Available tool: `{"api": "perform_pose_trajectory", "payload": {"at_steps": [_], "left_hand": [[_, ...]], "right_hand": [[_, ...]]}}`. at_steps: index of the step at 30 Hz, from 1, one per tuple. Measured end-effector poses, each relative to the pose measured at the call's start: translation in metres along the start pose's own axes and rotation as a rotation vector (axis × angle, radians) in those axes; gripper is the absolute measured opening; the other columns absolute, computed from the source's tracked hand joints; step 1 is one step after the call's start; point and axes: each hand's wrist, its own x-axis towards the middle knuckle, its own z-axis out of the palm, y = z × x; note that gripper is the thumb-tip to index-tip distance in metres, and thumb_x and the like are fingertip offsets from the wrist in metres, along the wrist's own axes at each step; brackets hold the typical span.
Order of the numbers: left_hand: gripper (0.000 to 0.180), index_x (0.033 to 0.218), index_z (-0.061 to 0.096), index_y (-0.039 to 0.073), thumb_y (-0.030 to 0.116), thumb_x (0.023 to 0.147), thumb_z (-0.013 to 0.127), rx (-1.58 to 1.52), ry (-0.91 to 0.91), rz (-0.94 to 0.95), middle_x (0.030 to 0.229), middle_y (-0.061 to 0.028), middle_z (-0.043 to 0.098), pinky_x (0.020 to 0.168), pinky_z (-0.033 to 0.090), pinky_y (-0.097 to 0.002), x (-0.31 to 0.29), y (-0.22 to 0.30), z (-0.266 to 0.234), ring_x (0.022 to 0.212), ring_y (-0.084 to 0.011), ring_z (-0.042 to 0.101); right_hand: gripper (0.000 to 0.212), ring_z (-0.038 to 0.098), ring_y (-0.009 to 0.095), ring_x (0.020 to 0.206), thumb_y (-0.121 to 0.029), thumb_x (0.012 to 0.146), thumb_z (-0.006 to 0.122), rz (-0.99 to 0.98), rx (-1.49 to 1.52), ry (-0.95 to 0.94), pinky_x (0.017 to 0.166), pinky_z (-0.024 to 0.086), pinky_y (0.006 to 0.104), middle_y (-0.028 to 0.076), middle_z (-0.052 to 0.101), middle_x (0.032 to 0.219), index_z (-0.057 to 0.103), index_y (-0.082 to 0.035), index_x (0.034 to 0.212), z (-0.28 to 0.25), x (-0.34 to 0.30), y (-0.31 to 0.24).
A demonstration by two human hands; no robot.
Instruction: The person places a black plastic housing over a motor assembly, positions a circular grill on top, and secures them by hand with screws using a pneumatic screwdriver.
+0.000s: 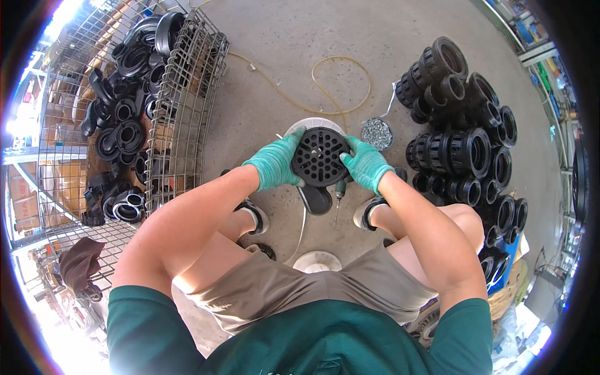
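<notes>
A black plastic floor drain (320, 156) with a round, hole-filled grate faces up between my hands, and its rounded black outlet (317, 199) points toward me. My left hand (279, 160), in a green knit glove, is closed around the drain's left rim. On the opposite rim my right hand (367, 162), gloved the same way, grips with its thumb near the top edge. Beneath the drain shows the edge of a white round support (317, 122). A power screwdriver (339, 189) with a long bit is partly hidden below the drain, close to my right hand.
A round tin of small metal screws (377, 134) stands beyond my right hand. Stacked black pipe fittings (453, 153) rise at the right. A wire cage (187, 94) full of black fittings (128, 134) stands left. A yellowish hose (369, 81) loops across the concrete floor.
</notes>
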Motion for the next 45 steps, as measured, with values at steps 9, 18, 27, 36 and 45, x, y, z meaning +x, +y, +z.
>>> {"api": "perform_pose_trajectory", "payload": {"at_steps": [9, 18, 27, 36, 45], "left_hand": [[0.122, 0.16, 0.02, 0.007, 0.013, 0.064, 0.095, -0.008, -0.034, -0.022, 0.153, -0.0109, 0.047, 0.121, 0.036, -0.0316, 0.003, -0.002, 0.0, 0.131, -0.0209, 0.051], [0.135, 0.161, 0.013, 0.003, 0.015, 0.056, 0.098, -0.083, -0.038, 0.051, 0.158, -0.0168, 0.039, 0.123, 0.031, -0.0342, -0.003, 0.008, -0.008, 0.143, -0.0261, 0.041], [0.084, 0.151, 0.041, 0.007, 0.034, 0.083, 0.081, 0.113, 0.304, 0.28, 0.145, -0.0191, 0.051, 0.111, 0.043, -0.0441, -0.041, 0.052, -0.083, 0.132, -0.0379, 0.051], [0.064, 0.137, 0.055, 0.002, 0.03, 0.084, 0.079, 0.117, 0.232, 0.252, 0.128, -0.02, 0.063, 0.099, 0.05, -0.0455, -0.062, 0.043, -0.103, 0.117, -0.0401, 0.06], [0.07, 0.138, 0.056, 0.005, 0.022, 0.076, 0.084, 0.092, 0.26, 0.121, 0.129, -0.0173, 0.062, 0.093, 0.054, -0.0433, -0.077, 0.028, -0.117, 0.11, -0.0393, 0.062]], "right_hand": [[0.05, 0.065, 0.044, 0.108, -0.017, 0.095, 0.062, -0.014, -0.013, 0.012, 0.094, 0.053, 0.0467, 0.03, 0.067, 0.115, 0.05, -0.001, 0.141, 0.003, 0.003, 0.002], [0.057, 0.062, 0.041, 0.119, -0.021, 0.096, 0.062, 0.034, -0.04, -0.016, 0.103, 0.049, 0.0437, 0.03, 0.063, 0.128, 0.046, 0.002, 0.145, -0.005, -0.006, -0.004], [0.033, 0.07, 0.036, 0.101, -0.013, 0.094, 0.06, 0.232, 0.223, 0.143, 0.092, 0.054, 0.0405, 0.019, 0.072, 0.115, 0.065, -0.006, 0.126, -0.108, -0.007, 0.04], [0.041, 0.065, 0.039, 0.112, -0.011, 0.084, 0.066, 0.184, -0.544, -0.029, 0.096, 0.052, 0.0439, 0.023, 0.066, 0.124, 0.068, -0.008, 0.125, -0.049, 0.1, 0.171], [0.069, 0.054, 0.042, 0.128, -0.016, 0.081, 0.078, 0.234, -0.028, 0.052, 0.107, 0.046, 0.046, 0.025, 0.052, 0.144, 0.051, -0.011, 0.145, 0.019, 0.175, 0.261]]}}
